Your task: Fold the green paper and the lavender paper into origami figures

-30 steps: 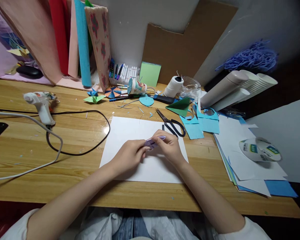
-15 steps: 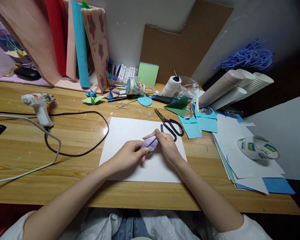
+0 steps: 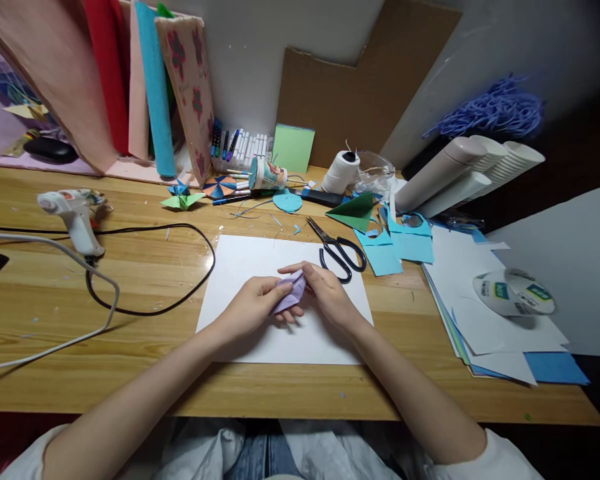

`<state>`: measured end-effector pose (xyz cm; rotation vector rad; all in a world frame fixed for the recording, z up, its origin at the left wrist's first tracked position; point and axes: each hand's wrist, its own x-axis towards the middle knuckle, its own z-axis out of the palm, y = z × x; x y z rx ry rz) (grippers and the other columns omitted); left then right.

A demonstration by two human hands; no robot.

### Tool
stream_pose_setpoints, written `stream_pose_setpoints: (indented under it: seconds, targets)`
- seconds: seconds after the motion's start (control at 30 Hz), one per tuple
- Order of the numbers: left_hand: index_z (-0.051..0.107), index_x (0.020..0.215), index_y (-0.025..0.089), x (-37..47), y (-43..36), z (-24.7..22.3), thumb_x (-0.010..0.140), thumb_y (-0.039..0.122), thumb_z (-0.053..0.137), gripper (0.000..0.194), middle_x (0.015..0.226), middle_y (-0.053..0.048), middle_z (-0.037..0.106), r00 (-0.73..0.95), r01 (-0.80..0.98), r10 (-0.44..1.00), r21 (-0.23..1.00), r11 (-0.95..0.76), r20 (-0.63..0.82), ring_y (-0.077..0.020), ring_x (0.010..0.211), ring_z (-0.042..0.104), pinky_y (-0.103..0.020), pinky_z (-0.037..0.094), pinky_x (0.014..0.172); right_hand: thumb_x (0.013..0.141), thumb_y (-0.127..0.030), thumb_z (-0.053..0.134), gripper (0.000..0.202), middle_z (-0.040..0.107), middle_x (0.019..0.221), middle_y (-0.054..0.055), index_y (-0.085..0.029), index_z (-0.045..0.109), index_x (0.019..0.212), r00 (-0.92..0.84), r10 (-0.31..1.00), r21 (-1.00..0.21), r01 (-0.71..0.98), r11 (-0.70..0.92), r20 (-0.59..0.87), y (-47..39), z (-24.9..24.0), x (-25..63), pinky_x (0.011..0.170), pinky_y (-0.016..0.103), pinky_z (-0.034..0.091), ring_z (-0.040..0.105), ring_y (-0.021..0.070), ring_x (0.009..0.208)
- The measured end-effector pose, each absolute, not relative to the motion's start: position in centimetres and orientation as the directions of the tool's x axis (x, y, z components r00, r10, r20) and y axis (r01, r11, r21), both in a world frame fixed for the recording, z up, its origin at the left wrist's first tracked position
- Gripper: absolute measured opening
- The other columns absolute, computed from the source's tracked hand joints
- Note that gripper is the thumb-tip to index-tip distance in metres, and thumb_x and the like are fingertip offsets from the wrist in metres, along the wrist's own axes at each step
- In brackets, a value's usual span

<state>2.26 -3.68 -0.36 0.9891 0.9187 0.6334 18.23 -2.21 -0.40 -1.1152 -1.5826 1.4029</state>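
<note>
A small folded piece of purple paper [image 3: 291, 293] is held between both hands above a white sheet [image 3: 250, 257]. My left hand [image 3: 253, 303] grips its left side, thumb on top and fingers beneath. My right hand [image 3: 330, 297] pinches the upper right corner of the fold between thumb and fingers. Black-handled scissors [image 3: 336, 250] lie just beyond my right hand, partly over the sheet's far right edge, with their blades pointing away to the left.
At left stands a white glue gun [image 3: 75, 217] with a looped black cable [image 3: 180, 303]. Behind are a thread spool [image 3: 341, 172], a green paper piece [image 3: 353, 212] and cut blue paper [image 3: 380, 253]. Stacked sheets [image 3: 480, 300] carry a tape roll [image 3: 513, 293] on the right.
The purple paper has been turned in my fingers and moved slightly left. My left thumb now lies higher on it, and the left fingers below are more spread.
</note>
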Motion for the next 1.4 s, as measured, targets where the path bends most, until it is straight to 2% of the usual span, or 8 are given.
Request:
stream_pose_setpoints:
  seconds: [0.2, 0.33, 0.4, 0.5, 0.63, 0.83, 1.2, 1.4]
  targets:
    - [0.058, 0.078, 0.011, 1.8, -3.3, 0.1, 0.084, 0.046, 0.047, 0.037, 0.064, -0.006, 0.066, 0.448, 0.000, 0.832, 0.930, 0.367, -0.328, -0.0090, 0.045, 0.051, -0.020, 0.038, 0.046, 0.088, -0.044, 0.044, 0.035, 0.046, 0.066, -0.002, -0.018, 0.049, 0.067, -0.342, 0.940, -0.976, 0.202, 0.085, 0.011, -2.1, -0.4, 18.5, 0.061, 0.025, 0.035, 0.044, 0.0118, 0.064]
    - [0.058, 0.067, 0.012, 1.7, -3.4, 0.9, 0.087, 0.044, 0.041, 0.041, 0.054, 0.000, 0.056, 0.395, 0.130, 0.877, 0.961, 0.242, -0.274, -0.0076, 0.044, 0.038, -0.020, 0.029, 0.045, 0.087, -0.037, 0.051, 0.020, 0.046, 0.070, -0.002, -0.020, 0.048, 0.077, -0.238, 0.965, -0.971, 0.181, 0.156, 0.111, -2.0, -0.2, 18.8, 0.059, 0.024, 0.035, 0.043, 0.0112, 0.064]
    - [0.057, 0.063, 0.013, 1.7, -3.5, 1.2, 0.088, 0.043, 0.039, 0.043, 0.056, 0.000, 0.054, 0.361, 0.206, 0.901, 0.963, 0.174, -0.240, -0.0090, 0.049, 0.041, -0.021, 0.030, 0.049, 0.084, -0.033, 0.056, 0.014, 0.049, 0.077, -0.001, -0.021, 0.051, 0.086, -0.196, 0.963, -0.956, 0.192, 0.222, 0.185, -1.8, -0.1, 19.1, 0.059, 0.024, 0.036, 0.046, 0.0117, 0.067]
    - [0.056, 0.063, 0.014, 1.5, -3.5, 1.3, 0.088, 0.043, 0.037, 0.043, 0.062, 0.000, 0.056, 0.355, 0.292, 0.913, 0.951, 0.098, -0.203, -0.0120, 0.059, 0.048, -0.022, 0.034, 0.057, 0.083, -0.031, 0.058, 0.010, 0.053, 0.081, 0.002, -0.021, 0.057, 0.086, -0.289, 0.926, -0.894, 0.306, 0.328, 0.241, -1.4, 0.3, 19.7, 0.059, 0.026, 0.038, 0.048, 0.0135, 0.070]
    - [0.051, 0.061, 0.016, 1.3, -3.3, 0.9, 0.088, 0.045, 0.035, 0.042, 0.059, 0.001, 0.052, 0.383, 0.352, 0.896, 0.932, 0.083, -0.224, -0.0128, 0.058, 0.047, -0.023, 0.034, 0.058, 0.083, -0.035, 0.058, 0.014, 0.055, 0.082, 0.004, -0.021, 0.061, 0.084, -0.434, 0.874, -0.827, 0.394, 0.400, 0.217, -1.1, 0.8, 20.3, 0.059, 0.027, 0.039, 0.048, 0.0144, 0.068]
    - [0.047, 0.064, 0.016, 1.1, -3.3, 0.7, 0.085, 0.051, 0.038, 0.042, 0.060, 0.003, 0.047, 0.434, 0.373, 0.865, 0.924, 0.081, -0.251, -0.0118, 0.057, 0.043, -0.022, 0.031, 0.054, 0.081, -0.030, 0.061, 0.012, 0.050, 0.081, 0.002, -0.019, 0.058, 0.083, -0.512, 0.844, -0.791, 0.446, 0.420, 0.159, -1.0, 1.0, 20.8, 0.061, 0.026, 0.037, 0.045, 0.0125, 0.067]
    - [0.050, 0.063, 0.016, 1.0, -3.5, 0.6, 0.085, 0.046, 0.040, 0.038, 0.059, 0.002, 0.051, 0.488, 0.502, 0.841, 0.863, -0.050, -0.235, -0.0128, 0.057, 0.043, -0.023, 0.026, 0.052, 0.081, -0.021, 0.060, 0.010, 0.048, 0.081, 0.001, -0.018, 0.055, 0.073, -0.549, 0.831, -0.803, 0.454, 0.386, 0.090, -1.2, 0.7, 20.5, 0.063, 0.024, 0.038, 0.046, 0.0118, 0.069]
    - [0.048, 0.061, 0.017, 1.3, -3.7, 0.9, 0.083, 0.047, 0.042, 0.038, 0.055, 0.003, 0.049, 0.454, 0.448, 0.852, 0.893, 0.036, -0.262, -0.0122, 0.053, 0.042, -0.022, 0.027, 0.051, 0.081, -0.028, 0.061, 0.012, 0.052, 0.084, 0.002, -0.018, 0.057, 0.075, -0.555, 0.831, -0.861, 0.403, 0.311, 0.040, -0.7, 0.9, 21.1, 0.067, 0.026, 0.042, 0.051, 0.0136, 0.075]
